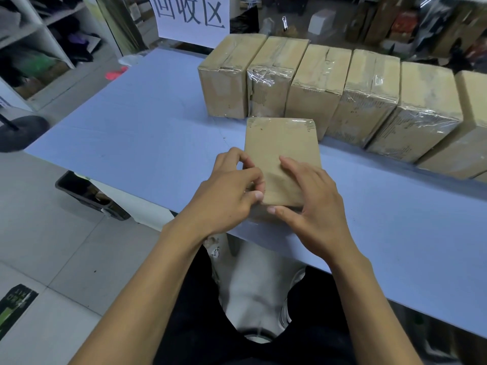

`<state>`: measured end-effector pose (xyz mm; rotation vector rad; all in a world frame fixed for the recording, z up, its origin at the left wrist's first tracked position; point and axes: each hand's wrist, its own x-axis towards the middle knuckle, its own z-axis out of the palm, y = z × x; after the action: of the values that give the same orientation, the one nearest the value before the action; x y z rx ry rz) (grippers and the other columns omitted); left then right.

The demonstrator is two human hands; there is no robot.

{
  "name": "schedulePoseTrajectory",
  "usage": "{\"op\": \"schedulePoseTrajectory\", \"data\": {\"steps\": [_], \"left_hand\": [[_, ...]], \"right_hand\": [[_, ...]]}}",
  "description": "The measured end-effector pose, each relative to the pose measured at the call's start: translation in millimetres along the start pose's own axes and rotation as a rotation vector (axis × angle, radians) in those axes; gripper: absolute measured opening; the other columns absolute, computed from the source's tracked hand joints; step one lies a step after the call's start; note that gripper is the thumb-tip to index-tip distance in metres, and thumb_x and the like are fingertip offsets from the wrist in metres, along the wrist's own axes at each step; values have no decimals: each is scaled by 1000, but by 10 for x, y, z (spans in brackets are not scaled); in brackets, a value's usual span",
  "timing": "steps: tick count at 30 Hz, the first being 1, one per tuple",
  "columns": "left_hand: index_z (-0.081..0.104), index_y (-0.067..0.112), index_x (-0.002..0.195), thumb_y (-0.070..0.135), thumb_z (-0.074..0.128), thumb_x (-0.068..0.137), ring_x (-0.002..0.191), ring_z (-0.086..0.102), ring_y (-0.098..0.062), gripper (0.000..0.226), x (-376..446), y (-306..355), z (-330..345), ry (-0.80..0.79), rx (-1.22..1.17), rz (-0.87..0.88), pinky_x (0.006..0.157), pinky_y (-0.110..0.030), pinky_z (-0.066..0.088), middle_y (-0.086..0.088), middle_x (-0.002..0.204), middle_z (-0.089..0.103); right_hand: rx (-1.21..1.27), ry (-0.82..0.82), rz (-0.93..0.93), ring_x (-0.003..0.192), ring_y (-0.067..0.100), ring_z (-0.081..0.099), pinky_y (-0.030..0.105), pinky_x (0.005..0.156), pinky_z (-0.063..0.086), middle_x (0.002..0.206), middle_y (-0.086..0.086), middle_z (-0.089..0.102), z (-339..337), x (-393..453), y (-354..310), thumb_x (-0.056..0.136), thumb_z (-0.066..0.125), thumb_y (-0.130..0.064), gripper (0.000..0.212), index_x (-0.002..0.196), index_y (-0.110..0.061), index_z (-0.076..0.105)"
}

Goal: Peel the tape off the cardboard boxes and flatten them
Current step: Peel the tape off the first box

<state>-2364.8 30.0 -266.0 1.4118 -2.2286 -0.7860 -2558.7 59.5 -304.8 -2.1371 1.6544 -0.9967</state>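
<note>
A brown cardboard box (280, 148) lies near the front edge of the blue table (147, 127), its far end sealed with clear tape. My left hand (226, 191) is at the box's near left edge, fingers curled and pinching there; whether it pinches tape or cardboard is hidden. My right hand (313, 206) rests on the box's top with straight fingers, thumb along the near edge. Several taped boxes (369, 96) stand in a row behind it.
A white sign (189, 17) with large characters stands at the table's back. Shelving (34, 48) fills the left side. A dark bin (87, 193) sits on the tiled floor under the table's left front edge. Clutter lies behind the row.
</note>
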Motion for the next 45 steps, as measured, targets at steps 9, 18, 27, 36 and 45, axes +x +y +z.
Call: {"op": "schedulePoseTrajectory", "data": {"steps": [9, 18, 27, 36, 45], "left_hand": [[57, 31, 82, 28, 52, 89, 117, 47, -12, 9, -150, -114, 280, 201, -403, -51, 93, -16, 36, 17, 113, 42], [57, 26, 83, 15, 51, 93, 102, 54, 12, 17, -136, 105, 314, 352, -591, 12, 85, -7, 41, 1, 106, 50], [53, 20, 80, 7, 53, 100, 95, 62, 2, 24, 77, 359, 364, 418, -654, -37, 80, -12, 45, 3, 100, 69], [59, 5, 92, 0, 50, 90, 88, 57, -19, 11, 411, 846, 544, 247, -282, 435, 80, -31, 47, -5, 95, 63], [69, 15, 106, 19, 68, 87, 118, 56, -17, 20, 479, 660, 597, 173, -84, 484, 99, -37, 47, 3, 118, 63]], "right_hand": [[-74, 20, -86, 127, 24, 51, 44, 104, 41, 139, -1, 58, 22, 31, 50, 83, 60, -52, 52, 125, -23, 68], [54, 122, 11, 131, 13, 45, 19, 110, 29, 142, -5, 55, -80, -27, 133, 83, 62, -47, 52, 128, -22, 67], [154, 250, 139, 130, 5, 42, 12, 109, 26, 147, -12, 49, -93, -166, 176, 84, 62, -45, 52, 134, -30, 60], [246, 285, 262, 128, 11, 51, 29, 100, 50, 136, -6, 50, -486, -431, 384, 85, 69, -31, 66, 146, -31, 45], [40, 525, 110, 107, -3, 56, 32, 82, 57, 112, 8, 60, -661, -699, 466, 84, 78, -1, 28, 111, -7, 72]]}}
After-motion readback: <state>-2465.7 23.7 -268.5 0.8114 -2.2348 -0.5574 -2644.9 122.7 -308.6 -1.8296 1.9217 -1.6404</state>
